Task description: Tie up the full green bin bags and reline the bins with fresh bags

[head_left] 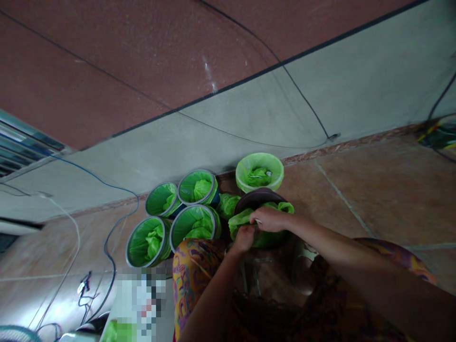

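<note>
Together, our left hand (245, 237) and right hand (270, 219) seem to pinch the thin green plastic bag (265, 241) between closed fingers, steadying its edge near the dark round bucket (258, 197).

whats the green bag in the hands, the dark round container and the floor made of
Green bag: probably thin translucent plastic film; soft creases show.
Dark round container: perhaps smooth plastic, from its plain rim, though shade leaves it open.
Floor: likely ceramic tile, some sheen; straight pale joints.
</note>
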Available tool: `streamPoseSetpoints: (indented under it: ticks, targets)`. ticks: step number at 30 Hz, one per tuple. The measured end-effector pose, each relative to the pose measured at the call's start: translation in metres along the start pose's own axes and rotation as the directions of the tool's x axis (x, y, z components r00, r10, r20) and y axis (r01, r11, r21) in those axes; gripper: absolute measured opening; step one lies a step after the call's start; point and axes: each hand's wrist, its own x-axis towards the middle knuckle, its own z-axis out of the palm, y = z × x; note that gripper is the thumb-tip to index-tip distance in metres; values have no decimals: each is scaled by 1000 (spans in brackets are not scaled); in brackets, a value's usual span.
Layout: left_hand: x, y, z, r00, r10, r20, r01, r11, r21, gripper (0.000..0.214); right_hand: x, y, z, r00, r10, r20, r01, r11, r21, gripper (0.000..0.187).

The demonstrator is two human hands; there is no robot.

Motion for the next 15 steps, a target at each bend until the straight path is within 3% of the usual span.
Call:
streamPoseSetpoints:
  ticks: [2, 4, 6, 7, 9, 11, 15]
  targets:
    - [-10, 11, -11, 979, 84, -186, -76, 996, 49, 20, -4, -5, -20, 996, -55, -69, 74, 945, 320, 28]
    - [-20, 23, -27, 870, 207, -448, -180, 978, 103, 19, -9, -10, -44, 972, -78, -220, 210, 707, 676, 33]
    - [-26, 36, -46, 764, 271, -585, -258, 960, 107, 26, -14, -15, -66, 927, -30, -375, 349, 437, 829, 36]
    - [-26, 42, -55, 753, 289, -592, -297, 951, 86, 28, -15, -17, -73, 907, 0, -421, 394, 349, 850, 35]
    - [-20, 53, -67, 789, 326, -521, -368, 930, 25, 31, -13, -18, -80, 896, 35, -443, 417, 281, 864, 33]
    - [-10, 63, -71, 835, 381, -397, -422, 906, -17, 34, -8, -19, -79, 904, 42, -425, 392, 313, 865, 33]
    - [10, 76, -58, 870, 453, -193, -468, 883, -37, 26, 3, -20, -69, 914, 23, -404, 358, 420, 834, 36]
